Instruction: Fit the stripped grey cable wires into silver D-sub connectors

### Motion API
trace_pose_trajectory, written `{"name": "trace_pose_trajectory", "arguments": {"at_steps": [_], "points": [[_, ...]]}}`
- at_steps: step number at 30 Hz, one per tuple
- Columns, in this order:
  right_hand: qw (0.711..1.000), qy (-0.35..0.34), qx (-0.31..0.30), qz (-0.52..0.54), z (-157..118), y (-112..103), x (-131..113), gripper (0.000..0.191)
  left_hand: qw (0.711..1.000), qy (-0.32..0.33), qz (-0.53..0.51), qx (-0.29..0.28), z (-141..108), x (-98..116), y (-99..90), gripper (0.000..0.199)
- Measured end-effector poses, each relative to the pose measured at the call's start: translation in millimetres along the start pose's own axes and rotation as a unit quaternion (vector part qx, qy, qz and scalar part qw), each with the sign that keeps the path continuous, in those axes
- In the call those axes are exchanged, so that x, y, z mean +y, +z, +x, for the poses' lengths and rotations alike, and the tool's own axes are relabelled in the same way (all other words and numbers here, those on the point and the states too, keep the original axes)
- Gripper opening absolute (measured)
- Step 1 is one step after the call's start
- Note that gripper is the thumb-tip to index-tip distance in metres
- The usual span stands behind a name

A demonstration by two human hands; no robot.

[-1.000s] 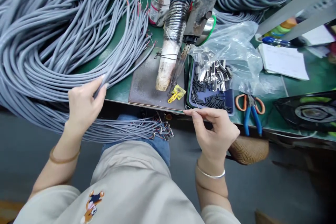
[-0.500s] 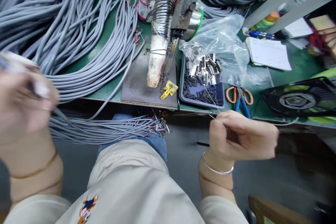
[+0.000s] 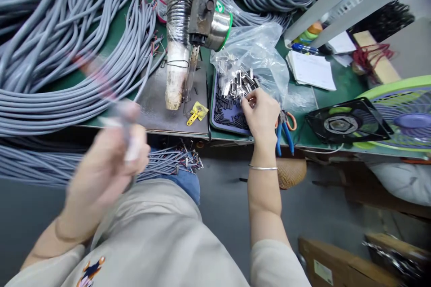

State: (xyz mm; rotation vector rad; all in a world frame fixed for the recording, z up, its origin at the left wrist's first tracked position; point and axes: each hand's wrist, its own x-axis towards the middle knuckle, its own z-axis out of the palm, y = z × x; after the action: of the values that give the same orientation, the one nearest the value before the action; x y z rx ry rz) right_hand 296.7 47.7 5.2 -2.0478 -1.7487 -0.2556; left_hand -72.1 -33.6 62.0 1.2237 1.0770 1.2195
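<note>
My left hand point(image 3: 107, 161), smeared by motion, is closed round a grey cable whose reddish end points up and left; something white shows at its fingers. My right hand point(image 3: 261, 110) reaches over the right side of a purple tray point(image 3: 218, 123), its thumb and forefinger pinched at the metal connectors point(image 3: 239, 83). Whether a connector is between the fingertips cannot be made out. Small black tubes point(image 3: 227, 110) lie in the same tray. A clear plastic bag point(image 3: 266, 49) rests over the tray's back edge.
Blue-handled pliers point(image 3: 285, 132) lie right of my right hand. A soldering iron point(image 3: 192, 67) and a wrapped hose point(image 3: 177, 67) stand over a dark board point(image 3: 155, 103) with a yellow tag point(image 3: 198, 113). Grey cables point(image 3: 67, 103) fill the left. A black fan point(image 3: 348, 121) is at right.
My right hand has moved from in front of the table edge forward and left into the tray. My left hand has come in from the far left towards the middle. The view has shifted right.
</note>
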Motion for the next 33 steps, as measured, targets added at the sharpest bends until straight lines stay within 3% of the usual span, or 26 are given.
{"name": "trace_pose_trajectory", "arguments": {"at_steps": [4,6,9,12,14,15,16,18,19,22,28,33], "points": [[0.999,-0.026,0.003,0.028,-10.9,0.9,-1.5,0.013,0.983,-0.143,-0.115,0.016,1.1,-51.8,24.1,0.029],[0.999,-0.026,-0.008,0.033,-20.7,-4.1,-2.1,0.014,0.979,-0.165,-0.121,0.017,0.7,-67.9,28.2,0.028],[0.998,-0.024,0.012,0.056,-34.1,-14.5,-12.8,0.016,0.973,-0.172,-0.150,-0.012,1.8,-75.4,31.1,0.029],[0.971,-0.007,0.142,0.194,-50.9,-27.3,-43.5,0.009,0.968,-0.164,-0.186,-0.037,6.2,-75.7,38.0,0.032],[0.899,-0.004,0.303,0.317,-66.4,-35.9,-70.5,0.007,0.968,-0.149,-0.196,-0.049,9.4,-77.1,44.6,0.032],[0.870,-0.015,0.349,0.348,-74.8,-39.7,-83.5,0.008,0.969,-0.139,-0.196,-0.056,10.6,-78.2,47.8,0.032],[0.876,-0.014,0.321,0.359,-83.0,-42.7,-95.1,0.010,0.971,-0.128,-0.192,-0.060,11.4,-79.2,50.7,0.031],[0.923,-0.004,0.172,0.344,-96.3,-45.4,-112.4,0.016,0.977,-0.104,-0.176,-0.063,11.9,-80.6,55.0,0.029],[0.928,0.007,0.104,0.357,-100.5,-44.8,-117.9,0.015,0.980,-0.094,-0.165,-0.061,11.6,-80.8,56.2,0.028],[0.908,0.016,-0.031,0.417,-102.7,-36.7,-125.2,0.009,0.987,-0.076,-0.130,-0.052,10.0,-80.2,57.4,0.025],[0.856,0.040,-0.131,0.499,-95.7,-21.9,-127.3,0.006,0.996,-0.029,-0.071,-0.046,9.0,-79.1,57.0,0.018],[0.829,0.064,-0.158,0.533,-97.9,-20.5,-126.4,0.008,0.997,0.033,-0.030,-0.059,11.0,-81.9,54.6,0.011]]}}
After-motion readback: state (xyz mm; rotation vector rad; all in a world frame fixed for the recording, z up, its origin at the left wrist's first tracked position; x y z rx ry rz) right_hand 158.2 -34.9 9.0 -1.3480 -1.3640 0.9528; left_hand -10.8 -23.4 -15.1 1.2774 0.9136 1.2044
